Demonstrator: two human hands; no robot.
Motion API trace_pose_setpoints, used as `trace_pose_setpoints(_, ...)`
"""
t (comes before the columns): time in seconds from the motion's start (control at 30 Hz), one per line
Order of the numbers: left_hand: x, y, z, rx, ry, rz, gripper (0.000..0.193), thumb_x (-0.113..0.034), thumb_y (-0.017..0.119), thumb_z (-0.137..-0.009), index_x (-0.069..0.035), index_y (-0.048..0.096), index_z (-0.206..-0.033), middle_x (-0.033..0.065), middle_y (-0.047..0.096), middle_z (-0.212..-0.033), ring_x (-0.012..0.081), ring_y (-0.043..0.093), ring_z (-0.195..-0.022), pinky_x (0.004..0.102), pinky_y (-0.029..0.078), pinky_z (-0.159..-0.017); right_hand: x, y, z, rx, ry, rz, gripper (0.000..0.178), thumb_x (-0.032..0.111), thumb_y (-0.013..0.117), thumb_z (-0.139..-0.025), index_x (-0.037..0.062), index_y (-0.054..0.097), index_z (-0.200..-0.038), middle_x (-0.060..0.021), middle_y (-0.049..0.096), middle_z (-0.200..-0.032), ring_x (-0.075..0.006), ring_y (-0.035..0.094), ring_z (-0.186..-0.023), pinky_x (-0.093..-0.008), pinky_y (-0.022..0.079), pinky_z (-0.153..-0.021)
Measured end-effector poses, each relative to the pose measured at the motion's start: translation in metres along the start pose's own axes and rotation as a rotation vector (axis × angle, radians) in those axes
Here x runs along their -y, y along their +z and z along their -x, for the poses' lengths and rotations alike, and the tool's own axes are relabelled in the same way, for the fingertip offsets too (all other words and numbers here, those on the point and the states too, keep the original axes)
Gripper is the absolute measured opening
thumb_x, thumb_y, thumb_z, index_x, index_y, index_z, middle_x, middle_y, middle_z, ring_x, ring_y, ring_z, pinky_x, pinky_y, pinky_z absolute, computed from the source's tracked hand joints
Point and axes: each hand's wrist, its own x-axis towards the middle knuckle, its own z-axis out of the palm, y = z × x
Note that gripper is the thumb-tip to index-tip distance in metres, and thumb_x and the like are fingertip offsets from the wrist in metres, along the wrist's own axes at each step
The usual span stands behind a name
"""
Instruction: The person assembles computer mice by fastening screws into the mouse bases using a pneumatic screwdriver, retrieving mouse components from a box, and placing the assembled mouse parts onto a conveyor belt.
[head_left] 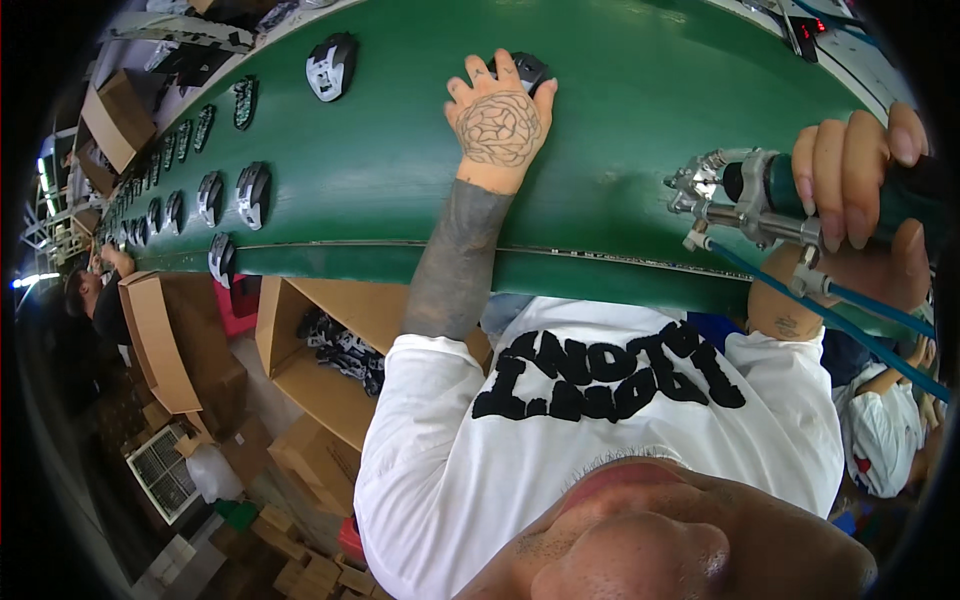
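carton point(330, 402) — dark parts point(342, 352) inside; left hand point(503, 128) on mouse point(532, 72), grip unclear — right hand point(850, 175) clamped round tool point(752, 195)

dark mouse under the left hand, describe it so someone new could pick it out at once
Start with the wide green surface curving across the upper picture. Near its top centre, follow the person's tattooed left hand forward to the dark mouse peeking out beneath it. Unlike the uncovered mice farther left, it is partly hidden by that hand.
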Motion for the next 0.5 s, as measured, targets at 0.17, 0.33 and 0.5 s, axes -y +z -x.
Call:
trace_pose_setpoints(0.17, -0.013, -0.015, 0.001, 0.594, 0.217, 1.109, 0.065, -0.04, 0.07, -0.084, -0.005, 0.048, -0.133, 0.0174, 0.059, -0.118, 0.02, 0.064, -0.093, 0.0315, 0.053, -0.077, 0.014, 0.003, -0.005, 0.045, 0.083, 0.042, 0.042, 0.031, 0.063, -0.086, 0.0085, 0.039, -0.112, 0.0048, 0.05, -0.071, -0.0065, 0.048, -0.062, -0.0246, 0.038, -0.066)
trace_pose_setpoints(0.33, 0.016, -0.019, -0.043, -0.02, 0.265, 0.77, 0.057, -0.038, 0.072, -0.08, 0.0, 0.058, -0.121, 0.017, 0.063, -0.111, 0.0249, 0.065, -0.092, 0.0356, 0.053, -0.077, 0.019, -0.007, -0.009, -0.018, 0.17, 0.038, 0.041, 0.03, 0.06, -0.088, 0.0053, 0.04, -0.114, 0.003, 0.049, -0.07, -0.0077, 0.046, -0.058, -0.0255, 0.037, -0.064)
trace_pose_setpoints(0.5, 0.173, -0.031, -0.144, -0.513, 0.12, 0.095, 0.049, -0.045, 0.062, -0.085, -0.001, 0.065, -0.106, 0.0212, 0.064, -0.104, 0.0364, 0.059, -0.1, 0.0431, 0.047, -0.089, 0.016, 0.003, -0.011, -0.128, 0.086, 0.106, 0.043, 0.029, 0.063, -0.085, 0.0041, 0.043, -0.114, 0.0022, 0.047, -0.065, -0.0083, 0.044, -0.053, -0.0245, 0.036, -0.057)
